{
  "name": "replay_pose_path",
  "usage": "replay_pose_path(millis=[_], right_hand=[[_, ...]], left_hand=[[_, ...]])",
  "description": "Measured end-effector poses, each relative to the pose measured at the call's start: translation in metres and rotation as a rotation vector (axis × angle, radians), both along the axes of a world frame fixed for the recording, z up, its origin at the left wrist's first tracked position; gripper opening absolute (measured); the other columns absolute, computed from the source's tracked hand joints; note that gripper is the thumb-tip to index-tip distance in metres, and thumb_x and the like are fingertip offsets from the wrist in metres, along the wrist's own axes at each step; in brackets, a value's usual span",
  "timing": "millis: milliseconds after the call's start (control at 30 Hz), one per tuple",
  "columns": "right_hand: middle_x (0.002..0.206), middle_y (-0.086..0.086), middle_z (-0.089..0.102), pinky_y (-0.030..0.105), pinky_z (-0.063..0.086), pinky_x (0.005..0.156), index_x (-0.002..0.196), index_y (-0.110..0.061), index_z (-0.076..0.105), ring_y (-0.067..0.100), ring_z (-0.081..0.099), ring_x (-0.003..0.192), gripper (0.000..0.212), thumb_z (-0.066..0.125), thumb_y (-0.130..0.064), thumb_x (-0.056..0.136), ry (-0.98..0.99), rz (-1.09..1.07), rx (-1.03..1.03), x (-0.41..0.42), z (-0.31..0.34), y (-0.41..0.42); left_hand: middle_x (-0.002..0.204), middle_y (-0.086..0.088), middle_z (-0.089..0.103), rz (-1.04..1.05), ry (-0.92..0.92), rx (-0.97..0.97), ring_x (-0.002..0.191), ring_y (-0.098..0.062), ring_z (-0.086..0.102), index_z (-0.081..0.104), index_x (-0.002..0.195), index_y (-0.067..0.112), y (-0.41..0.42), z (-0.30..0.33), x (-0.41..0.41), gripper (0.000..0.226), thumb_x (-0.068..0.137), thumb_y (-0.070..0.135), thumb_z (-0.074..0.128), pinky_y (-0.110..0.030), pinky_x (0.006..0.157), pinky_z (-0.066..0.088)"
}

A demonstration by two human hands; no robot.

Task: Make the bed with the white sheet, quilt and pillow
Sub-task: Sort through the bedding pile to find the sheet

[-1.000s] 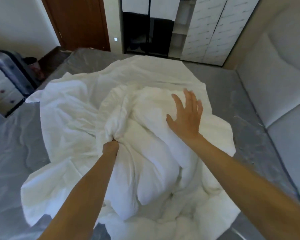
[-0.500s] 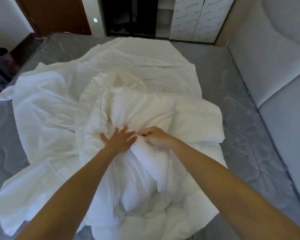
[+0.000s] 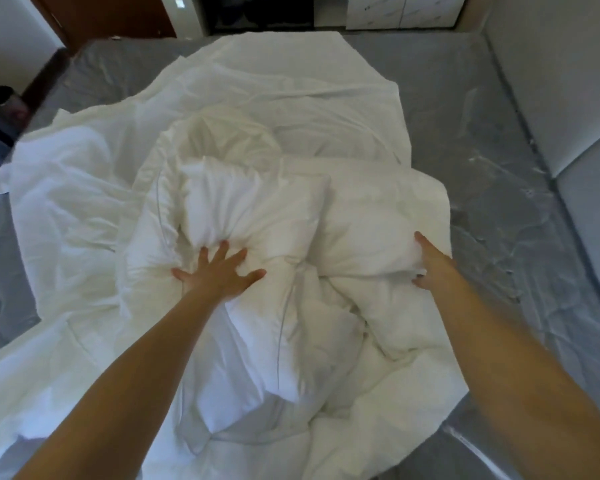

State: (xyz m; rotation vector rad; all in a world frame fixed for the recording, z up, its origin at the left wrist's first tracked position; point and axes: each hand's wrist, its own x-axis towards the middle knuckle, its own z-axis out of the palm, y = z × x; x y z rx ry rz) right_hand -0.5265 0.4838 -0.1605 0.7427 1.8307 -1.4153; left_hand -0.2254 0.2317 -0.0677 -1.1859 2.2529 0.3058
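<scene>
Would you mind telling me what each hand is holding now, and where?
Left hand lies open on the pillow, holding nothing. Right hand grips the quilt at its near edge.

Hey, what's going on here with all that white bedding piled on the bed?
A person is making a bed. Their left hand presses flat, fingers spread, on a bunched-up pillow in the middle of the heap. Their right hand reaches into the puffy quilt beside it; whether it has a grip there is hard to tell. A crumpled white sheet lies under both, covering only part of the grey mattress. Nothing is spread out or smoothed yet.
</scene>
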Motion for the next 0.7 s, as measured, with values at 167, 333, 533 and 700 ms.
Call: replay_pose_path(millis=[167, 333, 533, 700], right_hand=[[0.107, 0.009, 0.057, 0.038, 0.052, 0.08, 0.104, -0.012, 0.054, 0.027, 0.057, 0.098, 0.017, 0.042, -0.017, 0.092, 0.02, -0.171, -0.432, 0.004, 0.04, -0.016], [0.097, 0.011, 0.057, 0.041, 0.047, 0.091, 0.077, -0.015, 0.055, 0.029, 0.056, 0.095, 0.023, 0.049, -0.013, 0.055, 0.197, -0.129, -0.624, 0.024, 0.148, -0.054], [0.046, -0.01, 0.036, 0.021, 0.031, 0.055, 0.047, -0.021, 0.031, 0.007, 0.037, 0.05, 0.018, 0.046, -0.011, 0.05, 0.584, 0.398, -0.658, 0.138, 0.269, -0.095], [0.051, -0.009, 0.051, 0.015, 0.035, 0.051, 0.052, -0.012, 0.046, 0.0, 0.046, 0.051, 0.022, 0.058, -0.003, 0.068, 0.662, 0.951, -0.499, 0.261, 0.275, -0.14]], left_hand=[[0.158, 0.016, -0.012, 0.007, -0.014, -0.043, 0.147, -0.024, -0.011, 0.005, 0.146, 0.051, 0.006, -0.003, -0.002, 0.082, 0.074, 0.087, 0.024, -0.074, 0.104, 0.002], [0.159, 0.015, -0.009, 0.011, -0.017, -0.013, 0.147, -0.025, -0.01, 0.008, 0.146, 0.051, 0.009, 0.013, -0.001, 0.081, 0.075, 0.086, 0.026, -0.073, 0.104, 0.002], [0.156, 0.008, 0.019, 0.262, 0.308, 0.318, 0.146, -0.021, 0.012, 0.03, 0.146, 0.034, -0.012, 0.037, 0.038, 0.071, 0.088, 0.074, 0.022, -0.054, 0.116, 0.005], [0.14, -0.009, 0.049, 0.655, 0.897, 0.673, 0.133, -0.025, 0.038, 0.054, 0.133, 0.015, -0.018, 0.119, 0.093, 0.078, 0.094, 0.063, 0.007, -0.043, 0.107, 0.017]])
